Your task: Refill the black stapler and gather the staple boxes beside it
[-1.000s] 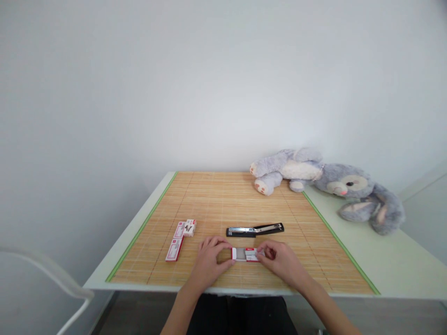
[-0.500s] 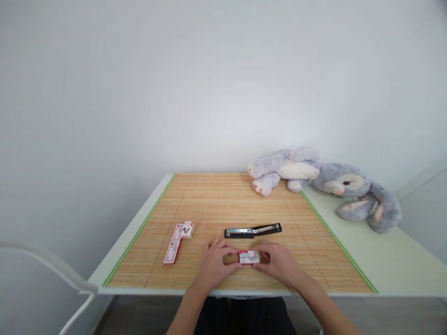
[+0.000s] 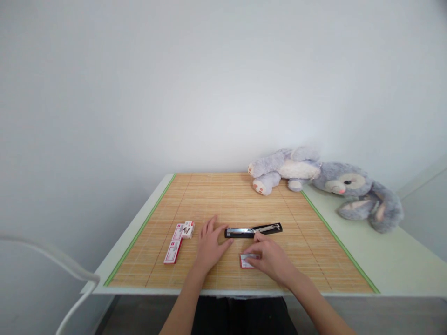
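Observation:
My left hand (image 3: pixel 210 243) lies on the bamboo mat (image 3: pixel 216 200) with fingers stretched toward the left end of the opened black stapler (image 3: pixel 253 230), fingertips just short of it. My right hand (image 3: pixel 268 257) rests over a small red-and-white staple box (image 3: pixel 246 262), fingers curled on its top edge, the box flat on the mat. More red-and-white staple boxes (image 3: pixel 179 240) lie to the left of my left hand.
A grey plush rabbit (image 3: pixel 328 182) lies along the back right, partly on the mat and partly on the pale table (image 3: pixel 394 260). A white chair frame (image 3: pixel 59 267) curves at the lower left. A plain white wall stands behind.
The drawer of the staple box was slid shut between both hands. My left hand then let go and moved up toward the stapler; my right hand lowered the box onto the mat.

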`<move>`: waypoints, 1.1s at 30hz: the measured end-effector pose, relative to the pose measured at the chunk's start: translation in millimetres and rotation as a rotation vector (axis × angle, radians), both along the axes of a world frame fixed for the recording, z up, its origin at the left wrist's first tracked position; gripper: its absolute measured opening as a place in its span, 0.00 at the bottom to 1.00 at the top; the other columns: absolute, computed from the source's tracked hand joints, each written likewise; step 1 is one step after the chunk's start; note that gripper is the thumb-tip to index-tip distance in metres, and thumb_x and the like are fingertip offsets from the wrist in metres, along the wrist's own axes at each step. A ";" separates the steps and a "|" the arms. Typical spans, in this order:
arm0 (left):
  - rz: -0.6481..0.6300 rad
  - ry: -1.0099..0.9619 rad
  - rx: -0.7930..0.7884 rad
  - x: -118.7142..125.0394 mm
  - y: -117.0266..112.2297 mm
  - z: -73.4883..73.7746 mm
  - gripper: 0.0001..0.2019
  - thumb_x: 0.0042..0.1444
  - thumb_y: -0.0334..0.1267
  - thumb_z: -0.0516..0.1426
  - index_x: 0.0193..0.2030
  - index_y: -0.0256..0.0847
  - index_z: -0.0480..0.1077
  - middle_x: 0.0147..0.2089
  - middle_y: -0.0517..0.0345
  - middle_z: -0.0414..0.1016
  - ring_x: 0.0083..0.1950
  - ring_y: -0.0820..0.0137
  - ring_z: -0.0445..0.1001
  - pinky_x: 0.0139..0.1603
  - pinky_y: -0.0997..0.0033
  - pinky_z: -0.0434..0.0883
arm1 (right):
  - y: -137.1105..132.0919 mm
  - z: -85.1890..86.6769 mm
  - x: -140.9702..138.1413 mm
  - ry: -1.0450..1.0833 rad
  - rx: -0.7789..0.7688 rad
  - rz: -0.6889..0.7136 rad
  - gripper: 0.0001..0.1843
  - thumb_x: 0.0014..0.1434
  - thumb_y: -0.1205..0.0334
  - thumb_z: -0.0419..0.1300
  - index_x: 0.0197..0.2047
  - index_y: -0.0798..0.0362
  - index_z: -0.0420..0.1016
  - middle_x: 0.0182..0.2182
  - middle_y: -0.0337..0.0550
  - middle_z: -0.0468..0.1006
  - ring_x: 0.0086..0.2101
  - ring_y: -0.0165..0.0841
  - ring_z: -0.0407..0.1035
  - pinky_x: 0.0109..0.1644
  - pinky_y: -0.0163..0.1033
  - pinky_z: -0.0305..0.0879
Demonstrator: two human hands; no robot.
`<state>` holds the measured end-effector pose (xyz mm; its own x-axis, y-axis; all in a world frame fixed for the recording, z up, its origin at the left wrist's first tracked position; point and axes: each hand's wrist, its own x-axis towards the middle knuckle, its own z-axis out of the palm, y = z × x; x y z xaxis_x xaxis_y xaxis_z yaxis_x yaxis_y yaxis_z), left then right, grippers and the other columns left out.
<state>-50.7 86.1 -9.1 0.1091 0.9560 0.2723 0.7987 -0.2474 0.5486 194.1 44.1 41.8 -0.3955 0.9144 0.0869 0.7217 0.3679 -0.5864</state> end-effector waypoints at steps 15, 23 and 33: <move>-0.190 0.029 -0.039 6.0 -16.4 10.1 0.16 0.53 0.56 0.67 0.47 0.59 0.81 0.80 0.71 0.40 0.80 0.51 0.35 0.76 0.37 0.27 | 40.4 -5.2 -9.8 0.058 0.242 0.077 0.06 0.59 0.57 0.69 0.41 0.38 0.86 0.69 0.37 0.62 0.71 0.46 0.49 0.73 0.63 0.46; -0.186 0.010 -0.087 7.4 -14.8 9.6 0.17 0.51 0.54 0.68 0.47 0.57 0.81 0.80 0.65 0.43 0.80 0.51 0.34 0.76 0.36 0.29 | 37.2 -0.7 -11.1 0.010 0.132 0.075 0.08 0.60 0.54 0.67 0.43 0.39 0.86 0.70 0.39 0.62 0.71 0.46 0.49 0.73 0.65 0.38; -0.166 0.005 -0.050 9.1 -15.3 8.8 0.16 0.49 0.54 0.69 0.45 0.58 0.81 0.79 0.68 0.45 0.80 0.50 0.30 0.75 0.34 0.26 | 27.7 14.7 15.5 -0.071 0.167 0.032 0.05 0.56 0.51 0.71 0.37 0.37 0.86 0.71 0.33 0.60 0.72 0.50 0.42 0.73 0.69 0.30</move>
